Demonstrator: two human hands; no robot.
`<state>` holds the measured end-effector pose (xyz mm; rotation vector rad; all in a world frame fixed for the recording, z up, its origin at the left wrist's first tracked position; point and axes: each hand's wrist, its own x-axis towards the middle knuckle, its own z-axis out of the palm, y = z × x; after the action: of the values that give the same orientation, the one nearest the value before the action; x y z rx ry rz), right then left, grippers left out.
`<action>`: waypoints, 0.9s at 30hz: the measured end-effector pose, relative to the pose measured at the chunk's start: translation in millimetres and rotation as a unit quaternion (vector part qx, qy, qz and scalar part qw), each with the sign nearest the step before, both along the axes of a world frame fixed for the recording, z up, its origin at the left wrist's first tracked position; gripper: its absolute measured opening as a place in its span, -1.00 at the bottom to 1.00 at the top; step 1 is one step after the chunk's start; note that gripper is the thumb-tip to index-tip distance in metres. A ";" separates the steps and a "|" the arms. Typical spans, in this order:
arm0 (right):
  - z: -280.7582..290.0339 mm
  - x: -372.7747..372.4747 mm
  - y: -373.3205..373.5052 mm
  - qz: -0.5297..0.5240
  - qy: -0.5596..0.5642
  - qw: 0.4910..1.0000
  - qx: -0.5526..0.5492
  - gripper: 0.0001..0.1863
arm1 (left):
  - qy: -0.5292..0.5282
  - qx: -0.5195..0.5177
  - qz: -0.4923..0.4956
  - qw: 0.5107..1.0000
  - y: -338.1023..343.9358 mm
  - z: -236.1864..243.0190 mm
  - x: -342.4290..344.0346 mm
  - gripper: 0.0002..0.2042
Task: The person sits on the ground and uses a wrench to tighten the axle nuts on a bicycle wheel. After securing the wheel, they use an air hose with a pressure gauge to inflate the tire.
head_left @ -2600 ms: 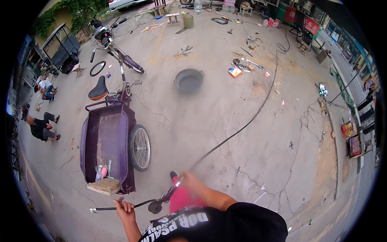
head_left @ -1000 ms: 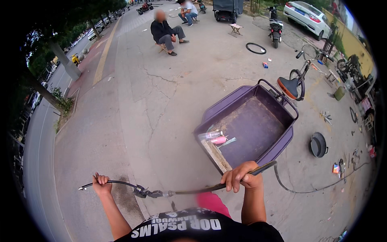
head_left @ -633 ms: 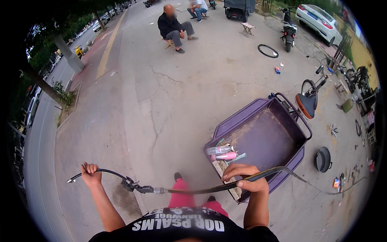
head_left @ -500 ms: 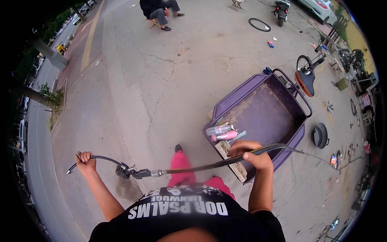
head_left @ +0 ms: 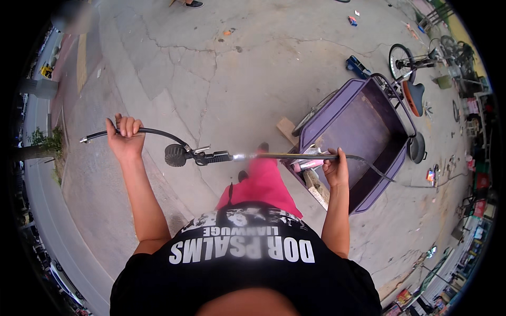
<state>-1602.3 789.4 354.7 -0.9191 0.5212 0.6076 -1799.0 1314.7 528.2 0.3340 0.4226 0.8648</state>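
Note:
A tire inflator (head_left: pixel 215 157) with a round black gauge hangs level in front of me, stretched between my two hands. Its short black hose (head_left: pixel 164 135) runs left to a metal tip. My left hand (head_left: pixel 125 138) is closed round that short hose, a little behind the tip. On the other side, my right hand (head_left: pixel 336 169) pinches the long air hose (head_left: pixel 295 156), thumb on top, over the near edge of a purple cargo bed (head_left: pixel 322 117). Past my right hand the hose droops across the bed and trails along the ground to the right.
A pink bottle (head_left: pixel 307 165) and a worn board (head_left: pixel 316 188) lie at the bed's near left corner. A wooden block (head_left: pixel 287 129) sits by its wheel. Beyond are a bicycle saddle (head_left: pixel 414 98), a dark basin (head_left: pixel 418 148) and a bicycle wheel (head_left: pixel 400 61). Cracked pavement spreads to the left.
Both hands have risen in the picture, and the inflator with them. The long hose is straighter, and my right hand's grip shows as a pinch. The seated person has mostly left the view.

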 end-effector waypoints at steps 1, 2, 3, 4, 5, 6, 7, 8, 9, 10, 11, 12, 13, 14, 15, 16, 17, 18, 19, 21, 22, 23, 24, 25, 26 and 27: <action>-11.5 6.4 4.3 -0.039 0.030 0.999 -0.021 -0.62 | 0.002 -0.009 -0.015 1.000 2.0 0.2 21.2 -0.67; -37.2 16.6 -0.7 -0.073 0.054 0.996 -0.007 -0.62 | 0.001 -0.019 -0.034 0.999 6.3 0.9 44.4 -0.69; -42.8 23.9 9.6 -0.039 0.061 0.994 -0.077 -0.61 | 0.006 -0.016 -0.053 0.998 11.3 2.1 62.9 -0.71; -49.2 31.5 20.6 -0.003 0.067 0.987 -0.146 -0.61 | 0.010 -0.013 -0.072 0.997 16.7 2.8 81.4 -0.72; -54.0 42.3 32.0 0.032 0.071 0.974 -0.213 -0.60 | 0.014 -0.008 -0.091 0.996 22.5 3.4 102.7 -0.73; -52.0 51.1 43.5 0.105 0.036 0.956 -0.272 -0.59 | 0.032 -0.007 -0.091 0.995 26.7 5.0 122.8 -0.76; -49.7 62.7 54.8 0.191 0.002 0.920 -0.343 -0.65 | 0.036 -0.008 -0.094 0.995 31.2 4.6 139.2 -0.76; -49.4 71.6 58.5 0.232 -0.061 0.873 -0.425 -0.68 | 0.044 -0.015 -0.102 0.994 27.0 -3.2 149.9 -0.76; -45.2 75.7 67.1 0.268 -0.114 0.813 -0.504 -0.71 | 0.058 -0.026 -0.118 0.991 26.4 -3.4 164.4 -0.76; -44.4 84.1 83.4 0.239 -0.212 0.767 -0.556 -0.75 | 0.081 -0.035 -0.107 0.990 24.9 -1.1 184.3 -0.76; -39.0 91.5 102.0 0.235 -0.302 0.753 -0.535 -0.78 | 0.102 -0.040 -0.116 0.987 25.1 -3.4 198.7 -0.75; -28.8 100.9 125.5 0.265 -0.335 0.746 -0.511 -0.77 | 0.117 -0.040 -0.125 0.984 30.5 -3.3 214.6 -0.75; -14.1 111.9 143.1 0.329 -0.417 0.705 -0.470 -0.54 | 0.128 -0.042 -0.130 0.982 33.7 -3.7 234.3 -0.75; -7.5 121.3 160.2 0.356 -0.448 0.684 -0.452 -0.45 | 0.134 -0.043 -0.148 0.979 28.7 -1.5 258.6 -0.75; -5.2 129.3 176.1 0.384 -0.479 0.661 -0.432 -0.36 | 0.133 -0.049 -0.169 0.975 21.8 0.7 284.3 -0.74; -7.7 136.7 190.0 0.386 -0.510 0.628 -0.443 -0.30 | 0.134 -0.054 -0.187 0.972 14.7 5.1 312.3 -0.74; -10.4 142.9 202.0 0.389 -0.541 0.594 -0.451 -0.25 | 0.137 -0.059 -0.201 0.968 8.8 8.9 336.3 -0.73; -10.6 150.9 213.5 0.385 -0.543 0.595 -0.451 -0.24 | 0.129 -0.061 -0.220 0.965 5.5 11.5 359.7 -0.72; -11.2 158.6 222.9 0.382 -0.544 0.595 -0.451 -0.23 | 0.127 -0.066 -0.240 0.960 -0.6 14.5 380.9 -0.72; -18.4 172.0 233.0 0.357 -0.527 0.606 -0.476 -0.23 | 0.123 -0.077 -0.277 0.950 -16.4 18.7 413.8 -0.71; -25.7 177.4 234.6 0.336 -0.507 0.615 -0.502 -0.23 | 0.127 -0.078 -0.299 0.943 -25.5 18.4 425.8 -0.70; -31.7 185.2 238.5 0.312 -0.486 0.626 -0.524 -0.23 | 0.133 -0.075 -0.320 0.935 -32.2 20.7 437.8 -0.69; -37.5 194.2 237.8 0.292 -0.486 0.628 -0.533 -0.26 | 0.138 -0.074 -0.339 0.928 -38.6 20.6 447.5 -0.67; -44.3 201.0 235.7 0.298 -0.473 0.624 -0.545 -0.27 | 0.142 -0.081 -0.354 0.921 -45.5 18.9 458.1 -0.66; -52.3 206.7 233.1 0.304 -0.460 0.620 -0.558 -0.28 | 0.146 -0.089 -0.371 0.913 -51.7 15.1 469.5 -0.66; -59.3 210.8 229.2 0.309 -0.445 0.616 -0.572 -0.29 | 0.150 -0.097 -0.388 0.904 -57.4 10.4 480.9 -0.65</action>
<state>-1391.5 1018.6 295.4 -2.5140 -0.4937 0.2607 -1318.2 1257.3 538.6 0.4102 0.5967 -0.0168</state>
